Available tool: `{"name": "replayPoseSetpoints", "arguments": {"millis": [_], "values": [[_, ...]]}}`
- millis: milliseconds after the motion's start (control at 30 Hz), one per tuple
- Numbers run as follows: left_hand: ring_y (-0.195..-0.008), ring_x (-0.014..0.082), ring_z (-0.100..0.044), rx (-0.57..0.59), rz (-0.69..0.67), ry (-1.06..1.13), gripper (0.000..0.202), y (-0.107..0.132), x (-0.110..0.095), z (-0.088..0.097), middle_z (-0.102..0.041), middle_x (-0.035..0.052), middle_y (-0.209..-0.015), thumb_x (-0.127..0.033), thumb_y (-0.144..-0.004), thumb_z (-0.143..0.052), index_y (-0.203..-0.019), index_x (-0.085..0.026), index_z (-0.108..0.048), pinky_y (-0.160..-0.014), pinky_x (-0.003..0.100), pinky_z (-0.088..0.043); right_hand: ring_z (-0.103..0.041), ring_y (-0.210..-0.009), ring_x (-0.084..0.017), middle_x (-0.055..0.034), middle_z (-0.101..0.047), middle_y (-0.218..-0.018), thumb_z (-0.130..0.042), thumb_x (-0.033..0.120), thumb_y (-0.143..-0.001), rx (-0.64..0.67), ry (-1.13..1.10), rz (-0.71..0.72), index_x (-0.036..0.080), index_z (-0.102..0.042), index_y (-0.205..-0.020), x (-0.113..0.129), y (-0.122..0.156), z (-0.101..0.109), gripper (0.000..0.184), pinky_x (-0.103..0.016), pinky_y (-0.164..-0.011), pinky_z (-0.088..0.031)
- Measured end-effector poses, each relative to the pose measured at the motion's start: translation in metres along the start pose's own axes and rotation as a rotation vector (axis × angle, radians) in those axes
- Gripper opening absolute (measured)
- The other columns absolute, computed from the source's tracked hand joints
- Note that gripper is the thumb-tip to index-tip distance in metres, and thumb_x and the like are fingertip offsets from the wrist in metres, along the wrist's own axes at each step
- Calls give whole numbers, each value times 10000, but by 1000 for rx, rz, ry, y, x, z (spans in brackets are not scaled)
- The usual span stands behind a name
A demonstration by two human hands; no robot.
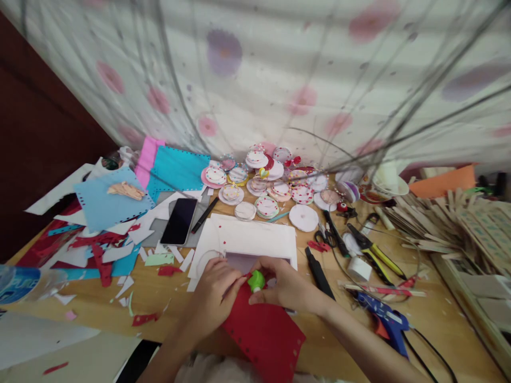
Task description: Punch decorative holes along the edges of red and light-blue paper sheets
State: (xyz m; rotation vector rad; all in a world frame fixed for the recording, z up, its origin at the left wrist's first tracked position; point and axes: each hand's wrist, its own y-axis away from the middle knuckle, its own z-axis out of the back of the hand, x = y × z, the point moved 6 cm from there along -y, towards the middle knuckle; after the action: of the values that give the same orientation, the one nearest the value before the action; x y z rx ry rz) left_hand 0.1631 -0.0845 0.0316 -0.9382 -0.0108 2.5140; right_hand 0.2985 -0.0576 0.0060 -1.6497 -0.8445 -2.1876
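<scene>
Lower centre of the frame: the left hand pinches a red sheet with holes along its margins, and the right hand grasps a small green punch at the sheet's upper edge. Centre: dotted paper discs in stacks. Left of centre: a dark-screened phone. Lower right: a blue glue gun, below yellow-and-black pliers. Top: a flowered curtain.

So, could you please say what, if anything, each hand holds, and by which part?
The left hand pinches the flat, dotted red sheet by its upper edge; the right hand grips the small, rounded, bright-green tool by its sides.
</scene>
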Motion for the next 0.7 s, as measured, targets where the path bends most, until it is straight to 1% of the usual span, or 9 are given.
{"name": "replayPoseSetpoints", "arguments": {"millis": [200, 267, 300, 333, 400, 433, 500, 600, 700], "values": [[-726, 161, -526, -25, -25, 5, 243, -1, -2, 0, -577, 5, -679, -127, -920, -410, -735, -177, -560, -917, 391, -375, -463, -675, -129, 36, -552, -688, -790, 249, -609, -66, 131, 38, 171, -588, -758, 2, 1, 4, 263, -244, -637, -377], [-780, 178, -536, -21, 0, 33, 202, -1, -3, 4, -595, 22, -739, -183, -926, -426, -787, -178, -573, -890, 383, -391, -456, -667, -123, 40, -545, -675, -779, 223, -616, -83, 134, 56, 167, -586, -749, 5, 2, 5, 241, -237, -631, -368], [-841, 195, -542, -17, 11, 48, 149, -1, -3, 6, -615, 42, -820, -240, -918, -462, -863, -176, -586, -885, 385, -396, -456, -663, -121, 41, -547, -676, -771, 206, -619, -87, 126, 62, 165, -587, -755, 6, 2, 6, 232, -233, -625, -365], [-913, 218, -540, -8, 16, 62, 174, -2, -5, 8, -626, 65, -921, -316, -892, -520, -963, -173, -586, -891, 393, -397, -459, -660, -119, 41, -550, -678, -765, 191, -618, -87, 115, 65, 164, -589, -764, 7, 3, 5, 230, -228, -619, -363], [-1015, 264, -521, 37, 11, 69, 469, -4, -8, 8, -614, 100, -1075, -472, -780, -644, -1124, -166, -554, -919, 424, -387, -465, -658, -117, 40, -557, -685, -762, 181, -613, -83, 99, 68, 162, -590, -774, 8, 3, 4, 236, -224, -612, -364], [-1022, 279, -521, 73, 9, 60, 569, -5, -9, 6, -618, 104, -1083, -523, -722, -683, -1146, -166, -555, -930, 440, -380, -465, -655, -116, 40, -558, -684, -760, 181, -612, -79, 96, 73, 162, -589, -772, 8, 2, 2, 235, -222, -609, -364], [-977, 291, -541, 136, 24, 28, 584, -8, -9, 2, -648, 93, -992, -563, -670, -709, -1087, -168, -605, -916, 457, -387, -464, -648, -115, 39, -555, -679, -752, 173, -613, -75, 100, 89, 161, -582, -759, 9, 2, 0, 225, -221, -603, -362], [-927, 290, -559, 173, 60, 6, 523, -11, -5, -2, -664, 85, -896, -556, -695, -692, -1042, -168, -640, -859, 446, -424, -461, -640, -114, 34, -553, -679, -734, 152, -618, -78, 118, 96, 159, -575, -759, 8, 1, -2, 213, -219, -586, -355], [-938, 277, -568, 172, 60, 29, 518, -10, -3, 0, -670, 86, -936, -530, -731, -674, -1105, -175, -620, -852, 423, -434, -462, -644, -115, 31, -554, -691, -729, 154, -630, -71, 110, 88, 164, -572, -778, 7, 1, 0, 215, -222, -596, -363]]}}
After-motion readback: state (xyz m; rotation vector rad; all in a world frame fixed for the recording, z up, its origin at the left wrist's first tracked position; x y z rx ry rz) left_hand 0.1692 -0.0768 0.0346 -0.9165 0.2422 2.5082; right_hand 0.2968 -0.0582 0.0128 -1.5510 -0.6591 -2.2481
